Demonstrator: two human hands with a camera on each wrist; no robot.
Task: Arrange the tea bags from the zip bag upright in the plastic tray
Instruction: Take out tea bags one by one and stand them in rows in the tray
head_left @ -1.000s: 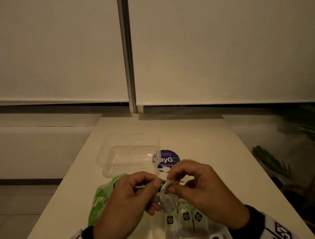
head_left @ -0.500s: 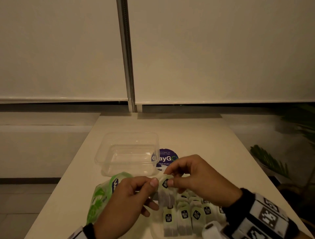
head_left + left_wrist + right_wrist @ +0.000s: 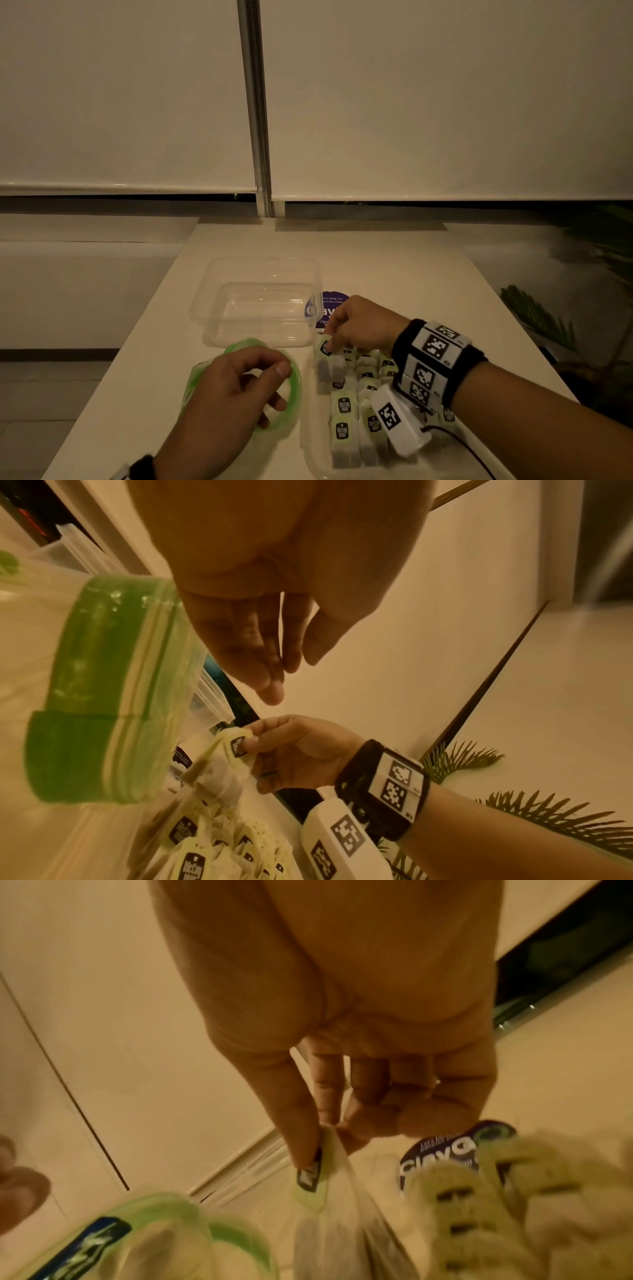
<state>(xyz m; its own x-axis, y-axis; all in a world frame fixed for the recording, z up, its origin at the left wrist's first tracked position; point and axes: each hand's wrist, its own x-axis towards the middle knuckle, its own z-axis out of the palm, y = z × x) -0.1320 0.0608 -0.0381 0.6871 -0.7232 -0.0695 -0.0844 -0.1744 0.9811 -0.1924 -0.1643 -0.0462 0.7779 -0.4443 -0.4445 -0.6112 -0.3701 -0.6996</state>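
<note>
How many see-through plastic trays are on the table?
2. The empty tray sits mid-table; the filled tray lies at the near edge under the right hand, holding tea bags. More could lie out of view.

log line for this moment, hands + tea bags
right hand: pinches tea bag over near tray | left hand: holds nothing, above zip bag | far tray: no bags

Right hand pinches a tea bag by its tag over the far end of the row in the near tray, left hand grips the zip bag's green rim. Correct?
One thing is off: the left hand grips nothing. In the left wrist view its fingers hang loose, apart from the zip bag. The right hand does pinch the tea bag by its tag, over the row in the near tray.
</note>
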